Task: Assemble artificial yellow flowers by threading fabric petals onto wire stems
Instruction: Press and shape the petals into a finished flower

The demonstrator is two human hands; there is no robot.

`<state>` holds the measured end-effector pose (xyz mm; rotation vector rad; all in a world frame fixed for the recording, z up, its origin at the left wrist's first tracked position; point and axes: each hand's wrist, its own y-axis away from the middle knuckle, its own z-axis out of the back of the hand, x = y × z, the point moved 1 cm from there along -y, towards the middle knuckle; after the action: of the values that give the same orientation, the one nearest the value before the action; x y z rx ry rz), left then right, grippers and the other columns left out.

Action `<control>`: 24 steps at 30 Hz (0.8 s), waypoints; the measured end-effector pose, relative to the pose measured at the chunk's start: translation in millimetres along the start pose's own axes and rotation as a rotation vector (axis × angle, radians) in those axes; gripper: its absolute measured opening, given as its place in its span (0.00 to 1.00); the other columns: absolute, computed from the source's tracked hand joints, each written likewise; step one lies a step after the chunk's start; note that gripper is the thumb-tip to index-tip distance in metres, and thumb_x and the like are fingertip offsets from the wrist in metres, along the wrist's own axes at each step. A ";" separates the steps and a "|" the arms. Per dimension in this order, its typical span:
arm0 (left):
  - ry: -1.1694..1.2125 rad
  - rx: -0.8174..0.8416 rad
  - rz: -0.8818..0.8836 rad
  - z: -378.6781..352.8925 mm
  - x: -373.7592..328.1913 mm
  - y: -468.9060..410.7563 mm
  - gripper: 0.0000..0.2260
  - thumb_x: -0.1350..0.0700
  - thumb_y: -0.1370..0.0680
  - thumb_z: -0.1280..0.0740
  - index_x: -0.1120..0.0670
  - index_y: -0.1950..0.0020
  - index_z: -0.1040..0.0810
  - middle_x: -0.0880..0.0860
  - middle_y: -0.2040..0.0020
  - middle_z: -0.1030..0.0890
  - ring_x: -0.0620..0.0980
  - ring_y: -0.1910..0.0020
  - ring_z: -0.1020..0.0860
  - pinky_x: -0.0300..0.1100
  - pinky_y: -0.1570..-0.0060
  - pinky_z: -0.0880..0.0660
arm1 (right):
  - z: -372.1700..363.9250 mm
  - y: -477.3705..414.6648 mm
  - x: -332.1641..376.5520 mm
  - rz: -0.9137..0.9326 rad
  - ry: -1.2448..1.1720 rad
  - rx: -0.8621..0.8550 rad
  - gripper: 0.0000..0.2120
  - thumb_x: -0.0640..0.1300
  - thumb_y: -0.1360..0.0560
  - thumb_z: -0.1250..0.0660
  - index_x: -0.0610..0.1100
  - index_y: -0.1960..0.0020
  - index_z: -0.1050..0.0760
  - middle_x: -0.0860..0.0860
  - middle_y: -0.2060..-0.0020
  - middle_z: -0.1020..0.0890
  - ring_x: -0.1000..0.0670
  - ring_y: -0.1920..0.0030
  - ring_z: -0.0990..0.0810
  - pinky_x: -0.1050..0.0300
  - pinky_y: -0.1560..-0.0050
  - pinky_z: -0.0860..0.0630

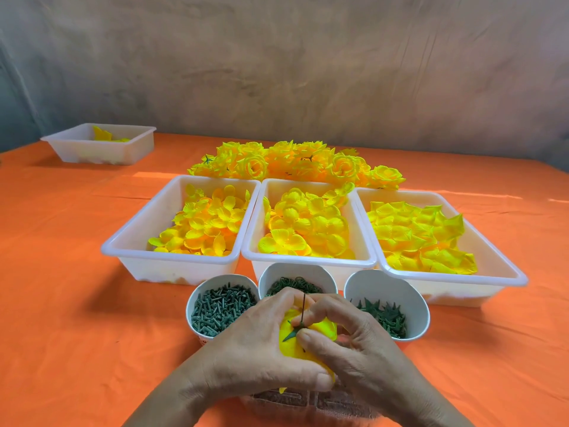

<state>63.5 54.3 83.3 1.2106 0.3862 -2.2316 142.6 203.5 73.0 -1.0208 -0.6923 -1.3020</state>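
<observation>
The left hand (264,343) held the yellow flower (323,329) just in front of the cups (378,288), and the right hand (360,349) pinched the green star (292,333) on the thin wire stem (304,306), which I think needed a slow, straight push down to sit snug.

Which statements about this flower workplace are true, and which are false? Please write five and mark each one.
1. The left hand and right hand both hold a yellow flower with a wire stem standing up from it. True.
2. The right cup holds green star-shaped pieces. True.
3. The three near trays hold red petals. False: the petals are yellow.
4. The finished flowers lie inside the far-left tray. False: they lie heaped on the cloth behind the three near trays.
5. The cloth is orange. True.
</observation>
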 end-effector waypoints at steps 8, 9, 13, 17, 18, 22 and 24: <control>0.192 -0.170 -0.134 25.1 15.5 6.4 0.21 0.40 0.35 0.29 0.41 0.44 0.22 0.39 0.36 0.24 0.41 0.33 0.28 0.45 0.35 0.34 | 11.7 -0.5 -0.7 -0.148 -0.179 0.018 0.13 0.49 0.32 0.31 0.59 0.48 0.20 0.59 0.46 0.18 0.58 0.50 0.19 0.64 0.51 0.24; 0.239 -0.185 -0.146 24.0 16.2 5.7 0.18 0.42 0.36 0.29 0.43 0.48 0.20 0.40 0.36 0.23 0.42 0.32 0.28 0.49 0.34 0.34 | 12.1 -1.5 -0.3 -0.159 -0.187 -0.025 0.13 0.49 0.32 0.32 0.58 0.49 0.19 0.58 0.46 0.18 0.53 0.48 0.19 0.58 0.48 0.22; 0.196 -0.236 -0.157 12.9 19.9 -0.3 0.07 0.43 0.36 0.27 0.40 0.59 0.17 0.38 0.39 0.22 0.39 0.33 0.27 0.49 0.33 0.33 | 9.4 -4.3 2.5 -0.131 -0.151 -0.136 0.09 0.46 0.34 0.35 0.55 0.56 0.21 0.61 0.46 0.19 0.50 0.49 0.19 0.52 0.49 0.24; 0.200 -0.234 -0.173 7.1 23.7 -2.2 0.06 0.42 0.35 0.27 0.38 0.60 0.17 0.35 0.40 0.22 0.37 0.33 0.28 0.41 0.37 0.32 | 3.3 -4.6 6.0 -0.078 -0.091 -0.147 0.06 0.46 0.34 0.34 0.53 0.58 0.21 0.59 0.47 0.20 0.50 0.46 0.21 0.45 0.45 0.24; 0.217 -0.225 -0.181 7.2 24.2 -1.6 0.06 0.42 0.35 0.26 0.38 0.60 0.17 0.35 0.40 0.22 0.37 0.33 0.28 0.38 0.38 0.32 | 1.8 -4.1 6.4 -0.074 -0.086 -0.137 0.06 0.47 0.34 0.33 0.53 0.57 0.22 0.59 0.47 0.20 0.49 0.45 0.21 0.41 0.45 0.26; 0.207 -0.243 -0.220 6.7 21.5 -0.2 0.06 0.41 0.34 0.25 0.39 0.62 0.18 0.37 0.40 0.22 0.38 0.34 0.27 0.28 0.41 0.33 | -3.1 -4.3 10.9 -0.045 -0.072 -0.096 0.12 0.53 0.37 0.34 0.53 0.54 0.24 0.56 0.47 0.20 0.52 0.45 0.23 0.42 0.48 0.26; 0.156 -0.283 -0.254 5.5 19.9 -0.5 0.06 0.40 0.34 0.25 0.38 0.63 0.19 0.38 0.40 0.21 0.38 0.34 0.27 0.31 0.40 0.32 | -3.9 -5.1 11.8 0.001 -0.084 -0.117 0.09 0.50 0.36 0.33 0.52 0.56 0.24 0.54 0.48 0.19 0.53 0.44 0.22 0.45 0.45 0.25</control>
<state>51.0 45.2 69.7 1.2395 0.9304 -2.1979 139.2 195.0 82.8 -1.1760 -0.6851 -1.3175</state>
